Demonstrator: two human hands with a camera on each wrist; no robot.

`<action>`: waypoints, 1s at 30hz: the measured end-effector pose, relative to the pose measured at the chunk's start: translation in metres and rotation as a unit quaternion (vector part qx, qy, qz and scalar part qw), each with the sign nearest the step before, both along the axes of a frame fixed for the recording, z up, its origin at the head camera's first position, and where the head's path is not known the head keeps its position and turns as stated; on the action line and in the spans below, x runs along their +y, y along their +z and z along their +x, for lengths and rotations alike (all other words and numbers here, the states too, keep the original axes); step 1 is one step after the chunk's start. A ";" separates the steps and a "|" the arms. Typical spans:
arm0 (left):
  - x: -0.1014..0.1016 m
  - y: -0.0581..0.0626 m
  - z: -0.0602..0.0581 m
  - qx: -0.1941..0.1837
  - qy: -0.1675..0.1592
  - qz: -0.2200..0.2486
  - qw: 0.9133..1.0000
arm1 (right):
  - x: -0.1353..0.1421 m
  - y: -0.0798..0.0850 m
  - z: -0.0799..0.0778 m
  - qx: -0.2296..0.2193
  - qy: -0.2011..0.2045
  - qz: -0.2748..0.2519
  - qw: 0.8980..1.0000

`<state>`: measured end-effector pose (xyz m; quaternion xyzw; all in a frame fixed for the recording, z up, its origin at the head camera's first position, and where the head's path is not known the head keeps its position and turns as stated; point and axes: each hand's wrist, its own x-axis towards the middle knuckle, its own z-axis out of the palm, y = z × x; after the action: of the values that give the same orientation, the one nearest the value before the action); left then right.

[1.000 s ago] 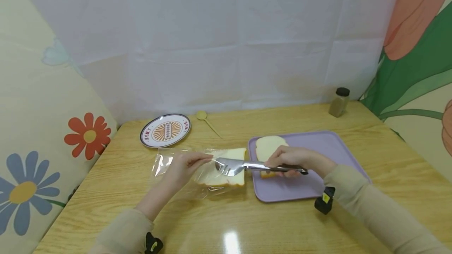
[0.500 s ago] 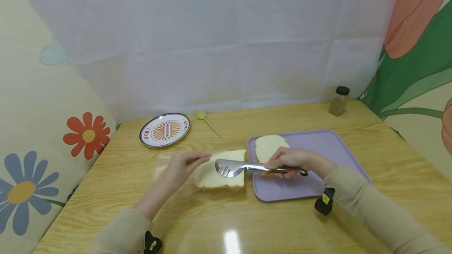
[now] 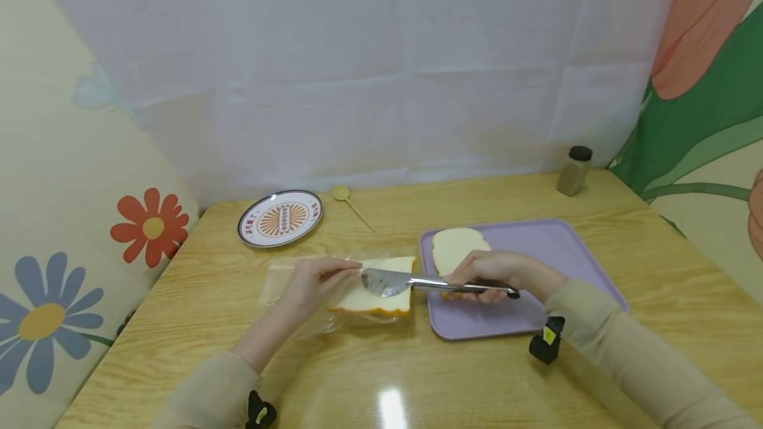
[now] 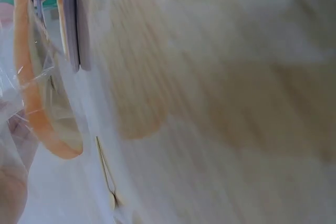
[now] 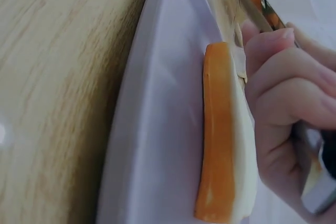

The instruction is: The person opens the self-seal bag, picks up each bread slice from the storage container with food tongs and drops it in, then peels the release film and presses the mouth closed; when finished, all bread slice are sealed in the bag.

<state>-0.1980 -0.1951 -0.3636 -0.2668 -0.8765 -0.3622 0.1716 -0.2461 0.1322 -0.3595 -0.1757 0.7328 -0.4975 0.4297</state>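
I see the right hand (image 3: 497,274) curled around the handles of the metal tongs (image 3: 417,281), fingers wrapped and pressed together over the tray (image 3: 560,250). The tong tips extend left past the tray edge and sit on the bread slice (image 3: 372,293), which lies inside the clear plastic bag (image 3: 286,280) on the table (image 3: 417,376), just left of the tray. The left hand (image 3: 312,283) pinches the bag's open edge between thumb and fingertips, right at the tong tips, touching the upper side of the slice. A second slice of bread (image 3: 456,247) lies on the tray directly behind the right hand's knuckles. Further out, a patterned plate (image 3: 280,218) and a small spoon (image 3: 352,204) rest at the table's far side, and a spice jar (image 3: 574,171) stands near the back wall.
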 end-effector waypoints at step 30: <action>0.000 -0.004 -0.002 0.015 -0.021 0.010 1.000 | -0.006 0.001 0.004 -0.025 0.004 -0.014 1.000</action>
<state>-0.1999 -0.1954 -0.3677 -0.2891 -0.8641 -0.3708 0.1799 -0.2421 0.1260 -0.3586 -0.1717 0.7142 -0.5101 0.4475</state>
